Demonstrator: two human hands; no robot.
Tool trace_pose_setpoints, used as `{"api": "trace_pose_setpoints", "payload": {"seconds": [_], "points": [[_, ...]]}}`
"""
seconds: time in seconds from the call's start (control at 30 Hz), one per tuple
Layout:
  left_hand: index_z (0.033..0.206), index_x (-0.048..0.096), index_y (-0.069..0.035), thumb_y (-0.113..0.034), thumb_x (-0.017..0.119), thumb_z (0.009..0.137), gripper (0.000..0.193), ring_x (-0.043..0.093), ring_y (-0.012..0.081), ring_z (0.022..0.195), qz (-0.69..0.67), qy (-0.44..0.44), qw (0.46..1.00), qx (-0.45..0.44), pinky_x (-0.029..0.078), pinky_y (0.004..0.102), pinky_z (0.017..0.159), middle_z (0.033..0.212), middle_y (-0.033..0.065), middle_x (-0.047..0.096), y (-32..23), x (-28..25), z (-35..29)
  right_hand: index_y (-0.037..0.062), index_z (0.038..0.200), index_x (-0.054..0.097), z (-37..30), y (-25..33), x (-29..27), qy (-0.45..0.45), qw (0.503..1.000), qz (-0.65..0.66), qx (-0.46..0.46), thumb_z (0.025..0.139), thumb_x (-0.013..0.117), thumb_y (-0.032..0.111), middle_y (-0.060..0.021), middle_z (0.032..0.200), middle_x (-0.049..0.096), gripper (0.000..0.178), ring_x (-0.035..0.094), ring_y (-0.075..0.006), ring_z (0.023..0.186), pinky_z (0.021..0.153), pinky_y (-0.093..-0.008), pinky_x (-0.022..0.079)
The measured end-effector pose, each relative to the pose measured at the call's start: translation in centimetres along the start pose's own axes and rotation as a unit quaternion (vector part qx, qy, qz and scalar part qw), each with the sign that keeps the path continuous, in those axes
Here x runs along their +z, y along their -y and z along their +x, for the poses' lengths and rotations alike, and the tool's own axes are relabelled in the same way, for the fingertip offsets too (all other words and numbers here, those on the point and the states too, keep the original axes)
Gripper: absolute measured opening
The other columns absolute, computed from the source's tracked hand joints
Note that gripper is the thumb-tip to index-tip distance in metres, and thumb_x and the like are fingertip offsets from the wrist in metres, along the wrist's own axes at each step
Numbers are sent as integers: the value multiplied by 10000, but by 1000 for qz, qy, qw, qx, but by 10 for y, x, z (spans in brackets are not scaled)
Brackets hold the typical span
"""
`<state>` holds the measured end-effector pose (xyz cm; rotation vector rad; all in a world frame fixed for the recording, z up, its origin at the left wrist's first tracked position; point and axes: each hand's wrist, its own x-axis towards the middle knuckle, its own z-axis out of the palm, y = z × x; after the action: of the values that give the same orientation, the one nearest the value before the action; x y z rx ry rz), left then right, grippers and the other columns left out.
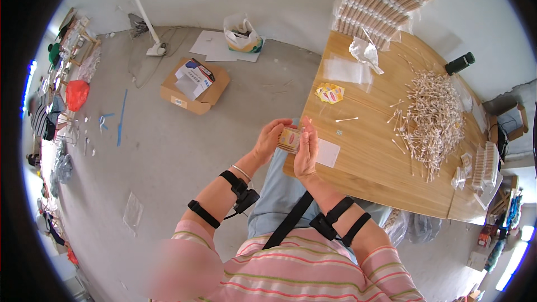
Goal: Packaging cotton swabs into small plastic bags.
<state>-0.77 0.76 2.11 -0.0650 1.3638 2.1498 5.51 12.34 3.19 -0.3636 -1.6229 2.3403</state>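
Between my two hands is a small pack of cotton swabs [289, 139] with a yellow and red label card on its face, held at the table's left edge. My left hand [270, 141] wraps round its left side. Against its right side presses my right hand [305, 150], fingers together and pointing up. A white card [328, 152] lies on the table beside my right hand. Several yellow label cards [330, 93] are stacked farther up, with one loose cotton swab [347, 119] below them.
A large heap of loose cotton swabs [430, 123] covers the table's right part. Clear bags [348, 71] and rows of packed swabs [383, 5] stand at the far side, with a dark cylinder [460, 64]. An open cardboard box [196, 86] sits on the floor at left.
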Motion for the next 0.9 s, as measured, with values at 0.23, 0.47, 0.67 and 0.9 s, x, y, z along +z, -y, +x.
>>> {"api": "trace_pose_setpoints", "payload": {"seconds": [0.23, 0.47, 0.67, 0.9], "points": [[1281, 472, 1, -287, 384, 1018, 400, 544, 184, 1111, 54, 78, 995, 25, 430, 316, 974, 1206, 109, 577, 4, -16, 3, -26, 1420, 311, -4, -7, 10, 18, 998, -57, -18, 1024, 354, 300, -198, 1482, 305, 515, 259, -287, 1391, 1128, -382, 211], [1375, 410, -5, -440, 328, 1013, 571, 444, 187, 1228, 171, 41, 982, 70, 338, 327, 1059, 1337, 97, 484, -5, -10, -5, -31, 1427, 270, -2, -6, 10, 2, 980, -170, -106, 1019, 340, 316, -212, 1494, 278, 540, 182, -328, 1421, 1138, -400, 174], [1405, 368, -11, -460, 297, 1016, 599, 396, 186, 1273, 164, 66, 982, 68, 316, 321, 1073, 1373, 96, 452, -1, -13, -4, -36, 1412, 274, -1, -13, 10, -14, 974, -186, -131, 1015, 332, 321, -230, 1499, 266, 538, 136, -362, 1437, 1140, -415, 155], [1380, 390, -13, -337, 338, 1023, 485, 439, 194, 1248, 107, 76, 990, 59, 340, 328, 1065, 1362, 113, 470, 8, -15, 5, -23, 1407, 297, 1, -13, 8, -34, 987, -119, -98, 1019, 335, 325, -207, 1485, 296, 522, 182, -332, 1420, 1141, -403, 167]]}}
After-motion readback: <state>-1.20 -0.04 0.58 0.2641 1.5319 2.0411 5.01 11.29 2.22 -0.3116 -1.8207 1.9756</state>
